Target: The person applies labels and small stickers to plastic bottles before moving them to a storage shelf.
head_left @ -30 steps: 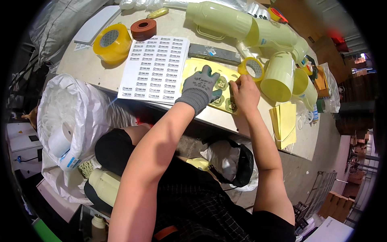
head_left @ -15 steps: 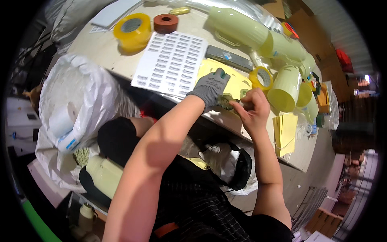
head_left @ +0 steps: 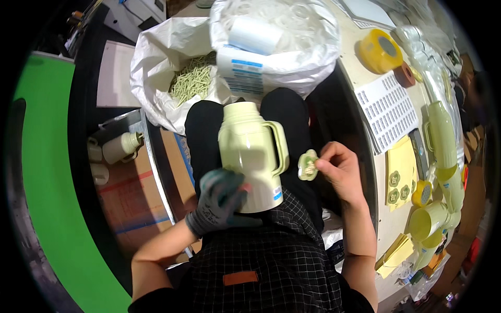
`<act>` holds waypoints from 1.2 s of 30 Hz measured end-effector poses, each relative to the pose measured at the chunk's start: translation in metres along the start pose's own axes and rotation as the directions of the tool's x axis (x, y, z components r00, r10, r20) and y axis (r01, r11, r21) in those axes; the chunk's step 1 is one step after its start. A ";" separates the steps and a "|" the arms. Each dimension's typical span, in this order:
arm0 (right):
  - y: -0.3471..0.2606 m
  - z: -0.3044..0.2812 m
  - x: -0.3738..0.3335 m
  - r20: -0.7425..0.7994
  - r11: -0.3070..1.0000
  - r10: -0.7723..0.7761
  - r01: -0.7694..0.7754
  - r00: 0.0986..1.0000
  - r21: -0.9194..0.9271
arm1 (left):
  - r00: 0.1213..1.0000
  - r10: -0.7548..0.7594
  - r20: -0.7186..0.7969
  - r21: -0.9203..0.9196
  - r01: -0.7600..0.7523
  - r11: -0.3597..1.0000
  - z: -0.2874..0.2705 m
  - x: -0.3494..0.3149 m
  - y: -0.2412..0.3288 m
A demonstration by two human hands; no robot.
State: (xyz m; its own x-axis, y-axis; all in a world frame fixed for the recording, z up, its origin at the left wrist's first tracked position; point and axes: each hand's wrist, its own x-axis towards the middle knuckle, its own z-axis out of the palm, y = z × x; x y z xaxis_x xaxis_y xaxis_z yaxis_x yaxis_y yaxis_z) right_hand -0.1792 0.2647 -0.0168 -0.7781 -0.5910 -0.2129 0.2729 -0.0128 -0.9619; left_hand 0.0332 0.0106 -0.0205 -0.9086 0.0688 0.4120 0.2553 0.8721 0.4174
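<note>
A pale green vacuum flask [head_left: 250, 151] with a side handle lies across my lap between my thighs, its neck pointing away from me. My left hand [head_left: 219, 198], in a grey and green glove, is at the flask's lower left side. Its fingers are smeared by motion, so their grip cannot be made out. Right of the flask, my bare right hand [head_left: 340, 169] is closed in a pinch on the edge of a green flower-shaped sticker [head_left: 308, 165]. This sticker is held up clear of the flask. More such stickers sit on a yellow sheet [head_left: 397, 154] on the table.
White sacks stand beyond my knees, one with green sticks [head_left: 192, 81]. The table [head_left: 360, 62] at right bears a printed label sheet [head_left: 386, 112], yellow tape [head_left: 381, 50], green cylinders [head_left: 428, 219] and yellow cards [head_left: 394, 255]. More flasks [head_left: 121, 147] lie at left by cardboard.
My view has turned left from the table to my lap. Both hands have come away from the yellow sheet, the right one with a sticker. My left hand is now at the flask.
</note>
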 end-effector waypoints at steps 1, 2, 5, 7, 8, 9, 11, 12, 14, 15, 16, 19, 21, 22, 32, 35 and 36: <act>0.000 0.015 0.009 0.059 1.000 0.013 -0.013 0.998 -0.011 | 0.991 -0.133 -0.016 0.027 0.134 0.991 0.000 -0.014 -0.003; 0.001 0.029 0.016 0.115 0.999 0.029 -0.030 0.993 0.010 | 0.993 -0.121 0.005 0.081 0.121 0.989 0.003 -0.020 -0.001; 0.010 0.053 0.035 0.235 0.996 0.087 -0.077 0.968 -0.052 | 0.996 -0.064 0.058 0.129 0.056 0.990 0.003 -0.015 -0.010; 0.023 0.053 0.042 0.175 0.984 0.157 -0.138 0.972 -0.117 | 0.999 -0.034 0.040 0.024 0.033 0.999 0.005 -0.005 -0.011; 0.021 0.057 0.043 0.178 0.982 0.147 -0.123 0.973 -0.142 | 1.000 -0.018 -0.017 0.025 0.019 1.000 0.010 -0.006 -0.011; 0.017 0.061 0.041 0.179 0.980 0.137 -0.107 0.974 -0.166 | 0.997 -0.038 -0.066 0.003 0.038 0.999 0.015 -0.008 -0.013; 0.007 0.072 0.039 0.185 0.966 0.147 -0.101 0.972 -0.238 | 0.987 -0.078 -0.143 -0.051 0.071 0.996 0.022 -0.016 -0.014; 0.001 0.079 0.041 0.191 0.953 0.164 -0.105 0.968 -0.282 | 0.965 -0.115 -0.235 -0.007 0.117 0.993 0.026 -0.016 -0.009; -0.008 0.089 0.046 0.193 0.904 0.200 -0.105 0.961 -0.415 | 0.947 -0.136 -0.292 -0.016 0.138 0.990 0.034 -0.022 -0.010; -0.008 0.092 0.047 0.183 0.883 0.200 -0.096 0.963 -0.459 | 0.935 -0.144 -0.324 -0.021 0.145 0.989 0.040 -0.024 -0.012; -0.008 0.094 0.048 0.172 0.860 0.199 -0.087 0.965 -0.503 | 0.919 -0.119 -0.376 -0.002 0.127 0.992 0.047 -0.027 -0.012; -0.006 0.096 0.048 0.143 0.821 0.170 -0.060 0.975 -0.567 | 0.900 -0.128 -0.416 -0.033 0.126 0.991 0.055 -0.032 -0.011; -0.005 0.098 0.047 0.123 0.809 0.163 -0.061 0.979 -0.585 | 0.912 -0.134 -0.387 -0.071 0.115 0.991 0.055 -0.034 -0.013; -0.007 0.100 0.046 0.111 0.803 0.170 -0.072 0.979 -0.592 | 0.918 -0.136 -0.372 -0.090 0.110 0.990 0.055 -0.035 -0.013; 0.000 0.105 0.035 0.191 0.366 -0.262 0.281 0.946 -0.887 | 0.992 -0.093 -0.083 0.052 0.097 0.994 0.038 -0.023 -0.009; 0.011 0.100 0.038 0.074 0.329 -0.363 0.202 0.929 -0.923 | 0.990 -0.075 -0.117 0.070 0.084 0.994 0.035 -0.026 -0.009; 0.010 0.099 0.041 0.055 0.283 -0.403 0.181 0.914 -0.942 | 0.990 -0.073 -0.123 0.069 0.082 0.994 0.035 -0.028 -0.010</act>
State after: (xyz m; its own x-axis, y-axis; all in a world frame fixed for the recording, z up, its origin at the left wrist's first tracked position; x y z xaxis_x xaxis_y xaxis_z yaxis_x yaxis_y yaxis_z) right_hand -0.1526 0.1603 -0.0183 -0.7896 -0.5793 0.2022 -0.5969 0.6489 -0.4718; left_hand 0.0447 0.0165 -0.0648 -0.8774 -0.0553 0.4765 0.1563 0.9062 0.3930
